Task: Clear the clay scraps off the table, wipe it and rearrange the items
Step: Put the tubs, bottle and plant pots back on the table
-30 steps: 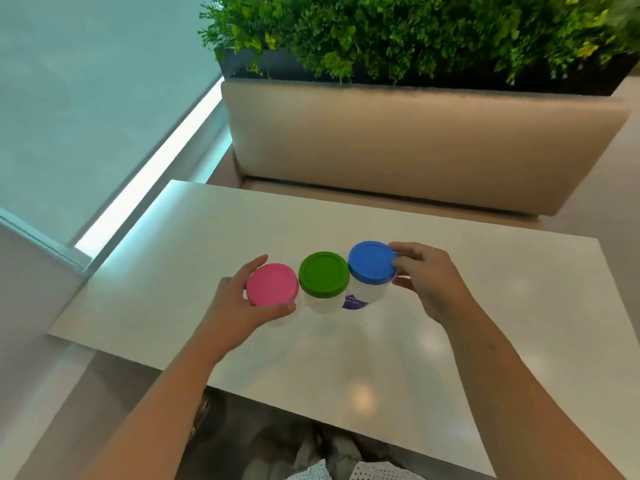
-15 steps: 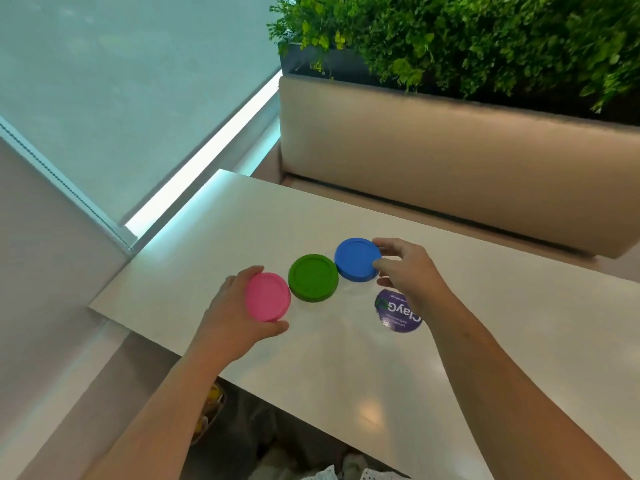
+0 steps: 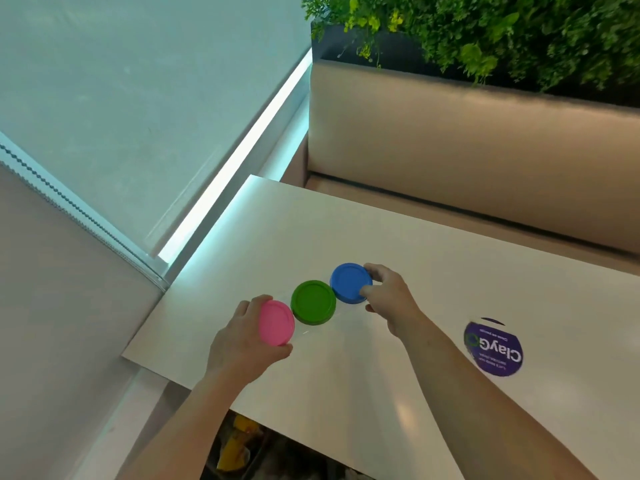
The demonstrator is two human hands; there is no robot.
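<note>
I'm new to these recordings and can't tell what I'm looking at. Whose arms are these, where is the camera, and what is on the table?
There is no machine here. These are a person's two bare arms, filmed by one wide-angle camera worn on their head and looking forward and down, which is why the arms come in from the bottom edge. On the white table three small tubs stand in a close row, seen mostly as round lids: a pink lid, a green lid and a blue lid. The left hand grips the pink lid from the side, and the right hand pinches the blue lid at its edge. Neither hand holds the green lid. Further right, a purple round sticker lies flat on the table. Behind the table are a beige bench and green plants.
</note>
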